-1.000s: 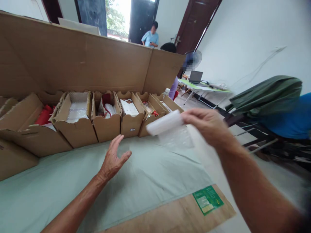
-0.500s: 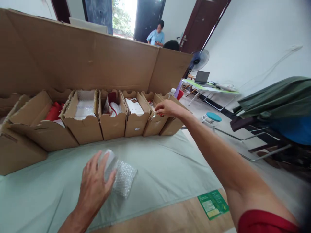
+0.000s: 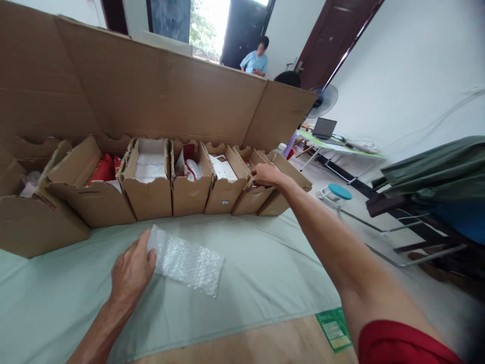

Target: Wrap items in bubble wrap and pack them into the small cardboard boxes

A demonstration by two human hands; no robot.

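A piece of bubble wrap (image 3: 187, 261) lies flat on the pale green cloth (image 3: 246, 273). My left hand (image 3: 131, 273) rests on the wrap's left end, fingers curled over its edge. My right hand (image 3: 266, 175) reaches far out into a cardboard bin (image 3: 253, 194) near the right end of a row of open bins. Its fingers are bent down inside the bin, and what they hold, if anything, is hidden.
The row of bins (image 3: 151, 187) holds red items, white packets and bubble wrap, backed by a tall cardboard wall (image 3: 151, 96). A green label (image 3: 335, 331) sits on the wooden table edge. Beyond are a stool (image 3: 336, 192), a fan, a laptop table and two people.
The bubble wrap passed from my right hand to my left and now lies spread out on the cloth. My right hand reached out to the bins at the right.
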